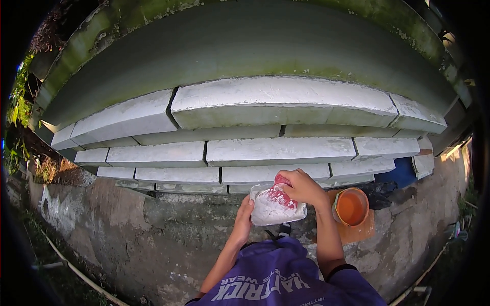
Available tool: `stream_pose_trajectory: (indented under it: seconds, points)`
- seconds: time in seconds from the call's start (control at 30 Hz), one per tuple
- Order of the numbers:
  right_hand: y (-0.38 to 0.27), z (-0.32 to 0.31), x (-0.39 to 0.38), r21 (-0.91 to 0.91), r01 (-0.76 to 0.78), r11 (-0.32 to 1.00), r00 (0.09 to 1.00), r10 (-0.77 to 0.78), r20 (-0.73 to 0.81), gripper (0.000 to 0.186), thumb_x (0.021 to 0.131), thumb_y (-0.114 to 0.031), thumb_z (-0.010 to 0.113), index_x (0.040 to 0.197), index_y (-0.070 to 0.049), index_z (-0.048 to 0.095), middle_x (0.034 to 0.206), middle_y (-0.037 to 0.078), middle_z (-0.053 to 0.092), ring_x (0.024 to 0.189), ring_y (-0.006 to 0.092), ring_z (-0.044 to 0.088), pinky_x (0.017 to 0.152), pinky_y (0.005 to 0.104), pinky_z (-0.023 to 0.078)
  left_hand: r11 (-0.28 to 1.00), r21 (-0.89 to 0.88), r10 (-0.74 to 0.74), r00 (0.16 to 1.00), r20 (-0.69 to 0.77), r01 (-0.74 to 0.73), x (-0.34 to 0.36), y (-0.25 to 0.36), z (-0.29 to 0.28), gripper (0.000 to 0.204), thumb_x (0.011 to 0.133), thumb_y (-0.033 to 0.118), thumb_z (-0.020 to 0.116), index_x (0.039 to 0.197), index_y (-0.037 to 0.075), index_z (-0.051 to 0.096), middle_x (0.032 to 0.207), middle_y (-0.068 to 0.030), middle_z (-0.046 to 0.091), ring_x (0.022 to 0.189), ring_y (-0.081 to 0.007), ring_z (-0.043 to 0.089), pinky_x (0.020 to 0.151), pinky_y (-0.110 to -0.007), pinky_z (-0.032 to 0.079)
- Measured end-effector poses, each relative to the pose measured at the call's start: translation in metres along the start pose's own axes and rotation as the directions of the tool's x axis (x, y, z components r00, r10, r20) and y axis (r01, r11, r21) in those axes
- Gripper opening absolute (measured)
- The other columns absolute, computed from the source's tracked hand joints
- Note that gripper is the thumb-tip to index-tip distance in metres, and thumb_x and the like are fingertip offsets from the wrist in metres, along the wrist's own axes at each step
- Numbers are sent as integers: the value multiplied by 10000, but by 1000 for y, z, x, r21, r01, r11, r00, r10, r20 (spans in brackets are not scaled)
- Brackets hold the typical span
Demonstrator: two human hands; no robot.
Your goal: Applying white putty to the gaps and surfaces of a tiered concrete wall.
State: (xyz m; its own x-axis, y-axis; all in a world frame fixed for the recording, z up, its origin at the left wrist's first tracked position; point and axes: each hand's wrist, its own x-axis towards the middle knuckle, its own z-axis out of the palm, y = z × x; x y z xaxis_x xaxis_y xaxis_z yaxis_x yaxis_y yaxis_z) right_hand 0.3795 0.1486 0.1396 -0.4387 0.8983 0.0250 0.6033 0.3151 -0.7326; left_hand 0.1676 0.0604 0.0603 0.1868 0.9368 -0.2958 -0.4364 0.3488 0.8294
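A clear plastic tub (268,214) smeared with white paste is held in front of me at waist height, my left hand (245,214) gripping its left side. My right hand (301,186) is closed on a red plastic scraper (280,194), its blade dipped into the tub and coated in white paste. Just beyond them are tiered concrete ledges (278,148) with white-coated tops and dark gaps between the blocks.
An orange bucket (351,208) stands at my right on a brown board (357,235), beside a black plastic bag (380,196) and a blue panel (395,173). A mossy wall (245,41) rises behind the ledges. Pipes (76,278) run along the stained concrete floor's edges.
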Motion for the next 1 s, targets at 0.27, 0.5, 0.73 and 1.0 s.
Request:
stream_pose_trajectory:
  seconds: [0.27,0.5,0.73,1.0]
  points:
    - [-1,1,4,-49,79,996,997,-79,10,198,852,-102,631,1012,13,644,833,251,683,808,420,670,740,458,518,1000,4,-2,1000,11,2,-2,2,3,564,1088,416,424,1519,56,380,1434,-91,522,1305,-185,521,1081,-351,428]
    - [-6,2,2,-36,48,998,995,-45,85,184,847,-104,626,985,17,633,819,258,674,807,432,666,730,470,508,1000,-28,-5,1000,10,6,-3,3,7,548,1093,406,419,1511,53,389,1425,-86,533,1287,-175,536,1068,-346,443]
    - [-5,3,4,-7,102,995,985,-100,143,177,807,-53,592,960,32,617,795,276,659,769,431,663,703,465,507,999,-37,-14,999,29,15,-4,0,5,552,1093,407,418,1518,56,383,1427,-87,534,1271,-171,552,1056,-335,456]
    - [-5,-15,6,271,-52,961,988,11,151,159,862,17,587,1009,38,641,800,116,699,721,161,653,673,320,519,997,-76,11,1000,29,-9,-4,-5,-3,572,1094,391,411,1524,17,360,1458,-105,511,1323,-184,517,1096,-332,420]
